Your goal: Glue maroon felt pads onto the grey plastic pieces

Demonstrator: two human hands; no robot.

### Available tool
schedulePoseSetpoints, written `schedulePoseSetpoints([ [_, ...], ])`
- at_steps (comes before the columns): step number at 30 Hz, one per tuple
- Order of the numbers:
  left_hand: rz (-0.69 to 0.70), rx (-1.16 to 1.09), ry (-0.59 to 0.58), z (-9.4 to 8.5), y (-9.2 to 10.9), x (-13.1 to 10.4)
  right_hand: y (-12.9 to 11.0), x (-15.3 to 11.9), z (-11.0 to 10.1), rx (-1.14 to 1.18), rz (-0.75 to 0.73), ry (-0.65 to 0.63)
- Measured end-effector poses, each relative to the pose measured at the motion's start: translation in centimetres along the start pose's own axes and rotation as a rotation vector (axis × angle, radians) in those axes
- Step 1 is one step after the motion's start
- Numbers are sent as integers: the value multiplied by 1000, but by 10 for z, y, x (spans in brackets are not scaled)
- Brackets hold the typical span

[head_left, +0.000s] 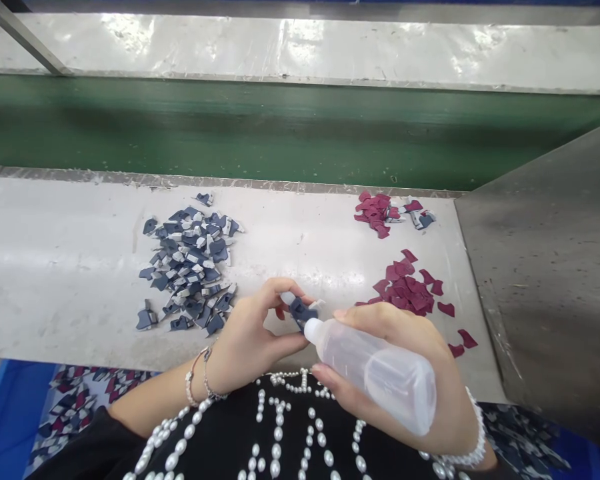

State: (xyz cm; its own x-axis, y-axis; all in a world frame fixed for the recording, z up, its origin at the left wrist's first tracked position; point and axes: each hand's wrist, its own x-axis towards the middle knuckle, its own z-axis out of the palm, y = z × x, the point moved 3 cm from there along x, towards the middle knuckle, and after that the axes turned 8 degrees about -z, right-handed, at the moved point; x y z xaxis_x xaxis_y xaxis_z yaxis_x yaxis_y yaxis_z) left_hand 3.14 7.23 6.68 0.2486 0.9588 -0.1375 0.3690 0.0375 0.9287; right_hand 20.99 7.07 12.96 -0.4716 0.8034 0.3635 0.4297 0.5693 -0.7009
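Between the fingertips of my left hand [260, 327] is a small dark blue and white plastic piece [301, 310]. My right hand [410, 353] is wrapped round a translucent squeeze bottle [370, 367] with clear liquid in it. The bottle lies tilted, and its white nozzle [312, 329] points at the blue piece, at or very near its surface; I cannot tell whether they touch. Left of my hands is a pile of similar blue and white pieces [190, 260]. Flat maroon pieces [405, 287] lie in a heap beyond my right hand.
A smaller maroon heap [375, 212] with a few blue and white pieces sits at the back right of the white table [55, 267]. Behind runs a green belt [230, 133]. A metal panel [550, 280] bounds the right side. A blue bin [15, 407] holds mixed pieces below left.
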Motion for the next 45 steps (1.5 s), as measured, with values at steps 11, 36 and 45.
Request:
schedulePoseSetpoints([
  [11,6,-10,11,-2,1,1,1,-1,-2,-20,-12,54],
  [36,67,115,3,-5,2,1,1,-2,-4,9,31,-41],
  [45,59,132,41,-8,2,1,-1,-4,-5,-79,-6,-101],
])
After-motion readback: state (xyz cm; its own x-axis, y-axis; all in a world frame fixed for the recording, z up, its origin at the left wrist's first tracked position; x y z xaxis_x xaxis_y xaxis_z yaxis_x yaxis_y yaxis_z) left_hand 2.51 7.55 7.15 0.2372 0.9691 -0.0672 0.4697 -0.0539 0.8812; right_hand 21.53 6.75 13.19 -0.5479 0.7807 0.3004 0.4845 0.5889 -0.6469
